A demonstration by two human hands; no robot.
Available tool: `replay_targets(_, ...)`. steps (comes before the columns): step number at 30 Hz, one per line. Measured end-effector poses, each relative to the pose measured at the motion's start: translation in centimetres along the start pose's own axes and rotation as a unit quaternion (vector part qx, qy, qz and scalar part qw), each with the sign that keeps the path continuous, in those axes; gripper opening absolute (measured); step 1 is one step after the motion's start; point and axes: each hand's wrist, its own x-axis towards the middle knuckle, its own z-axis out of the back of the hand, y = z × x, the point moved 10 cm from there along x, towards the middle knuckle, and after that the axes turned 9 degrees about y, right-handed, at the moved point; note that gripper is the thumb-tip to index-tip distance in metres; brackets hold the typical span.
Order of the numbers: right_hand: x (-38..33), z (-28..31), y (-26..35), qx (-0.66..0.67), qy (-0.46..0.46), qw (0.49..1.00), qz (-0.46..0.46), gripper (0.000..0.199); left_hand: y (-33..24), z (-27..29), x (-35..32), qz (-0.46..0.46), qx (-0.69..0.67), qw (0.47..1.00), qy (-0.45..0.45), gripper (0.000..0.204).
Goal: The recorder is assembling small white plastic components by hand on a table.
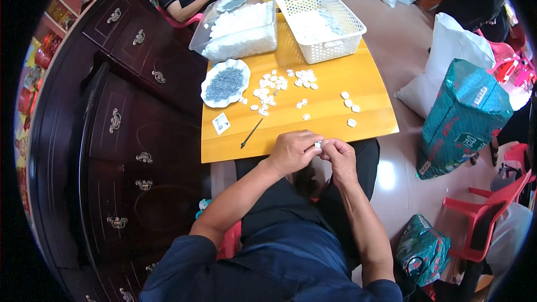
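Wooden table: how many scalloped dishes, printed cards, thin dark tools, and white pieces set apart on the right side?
Scalloped dish: 1
Printed card: 1
Thin dark tool: 1
White pieces, right side: 4
Total: 7

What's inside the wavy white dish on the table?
A heap of thin grey pieces lies in the wavy white dish. They cover its middle, so what's underneath can't be seen.

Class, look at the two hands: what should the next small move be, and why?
I'd suggest bringing the small white piece farther in over the table: the left hand and right hand appear to pinch it around the near edge, where a slip could drop it off.
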Motion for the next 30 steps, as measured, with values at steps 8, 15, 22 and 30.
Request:
replay_targets(8, 0.1, -0.3, -0.1, -0.029, 0.012, 0.999, 0.001, 0.015, 1.1, -0.2, -0.5, 0.007, -0.038, 0.999, 0.006, 0.024)
replay_targets(15, 0.0, 0.2, 3.7, -0.132, 0.000, 0.988, 0.074, 0.018, 3.9, 2.6, -0.8, 0.094, -0.052, 0.994, 0.022, 0.029)
replay_targets(22, 2.2, 0.9, 8.4, -0.493, -0.050, 0.866, 0.068, 0.025, 12.9, 11.5, -4.6, 0.222, 0.142, 0.958, -0.112, 0.030)
replay_targets(30, 4.1, 1.5, 9.4, -0.559, -0.088, 0.820, 0.081, 0.026, 16.2, 13.1, -5.8, 0.269, 0.209, 0.939, -0.047, 0.033)
